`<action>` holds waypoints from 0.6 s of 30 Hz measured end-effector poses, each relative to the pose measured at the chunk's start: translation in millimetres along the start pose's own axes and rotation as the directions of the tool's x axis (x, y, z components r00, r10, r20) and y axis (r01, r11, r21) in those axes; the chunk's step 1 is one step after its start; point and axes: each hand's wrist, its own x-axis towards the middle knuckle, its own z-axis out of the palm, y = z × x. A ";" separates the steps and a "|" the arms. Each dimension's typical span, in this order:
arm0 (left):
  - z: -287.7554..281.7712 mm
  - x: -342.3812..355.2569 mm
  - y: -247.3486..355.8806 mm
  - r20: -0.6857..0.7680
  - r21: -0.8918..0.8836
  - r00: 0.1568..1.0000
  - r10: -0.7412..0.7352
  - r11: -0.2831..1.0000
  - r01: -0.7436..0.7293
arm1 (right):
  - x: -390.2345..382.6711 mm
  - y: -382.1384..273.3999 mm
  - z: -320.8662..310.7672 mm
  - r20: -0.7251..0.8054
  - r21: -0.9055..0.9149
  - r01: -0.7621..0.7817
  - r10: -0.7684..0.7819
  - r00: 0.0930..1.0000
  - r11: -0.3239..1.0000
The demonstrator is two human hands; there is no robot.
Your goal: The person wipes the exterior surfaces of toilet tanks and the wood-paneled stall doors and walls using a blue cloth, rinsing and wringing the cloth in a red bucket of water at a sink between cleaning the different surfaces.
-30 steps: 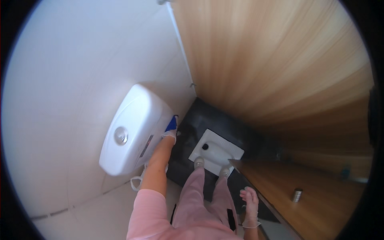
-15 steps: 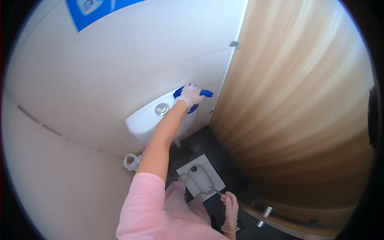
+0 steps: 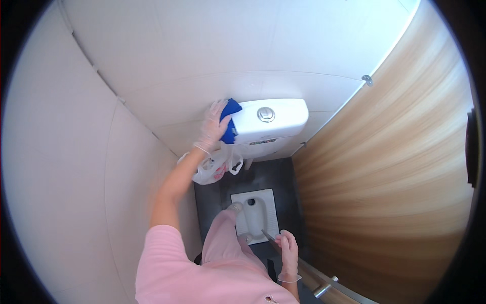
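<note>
A plastic bag (image 3: 205, 176) sits just below our left hand (image 3: 211, 125), where a low sweep could snag it. Those fingers are closed around a blue cloth (image 3: 231, 119) at the tank's (image 3: 289, 117) left end; a loose grip could drop it toward the squat toilet (image 3: 258, 218). The flush button (image 3: 266, 114) stands in the way along the top. Our right hand's (image 3: 289, 253) fingers half curl beside the door (image 3: 310, 276), touching or not we cannot tell; a swing could pinch them.

Cool, bright light washes the white wall (image 3: 202, 45), the floor (image 3: 276, 175) lies dimmer, and fisheye distortion bends straight edges.
</note>
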 end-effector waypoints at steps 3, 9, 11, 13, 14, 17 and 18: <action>45.0 -25.7 22.6 -0.486 -0.057 0.868 -0.106 0.994 0.089 | -3.0 -2.8 6.3 0.039 -0.031 -0.033 0.034 0.999 0.999; 91.9 -61.6 56.2 -0.501 0.103 0.858 -0.113 0.977 0.189 | -7.0 -16.0 3.6 0.092 -0.144 -0.080 0.094 0.991 0.986; 114.5 -68.0 56.6 -0.520 0.041 0.822 -0.232 0.955 0.295 | -7.9 -17.1 4.8 0.105 -0.169 -0.107 0.126 0.987 0.980; 113.3 -58.1 67.4 -0.580 -0.121 0.750 -0.317 0.945 0.305 | -3.1 -16.4 6.8 0.081 -0.192 -0.101 0.118 0.990 0.976; 104.5 -52.2 74.1 -0.619 -0.272 0.683 -0.388 0.922 0.277 | -2.2 -19.1 9.4 0.083 -0.207 -0.103 0.122 0.989 0.973; 65.9 -18.7 60.6 -0.520 -0.665 0.504 -0.690 0.697 0.268 | 0.3 -30.0 12.5 0.080 -0.207 -0.073 0.091 0.993 0.976; 68.5 -15.1 42.5 -0.449 -0.754 0.442 -0.777 0.595 0.280 | 0.8 -30.5 13.8 0.069 -0.204 -0.080 0.096 0.993 0.976</action>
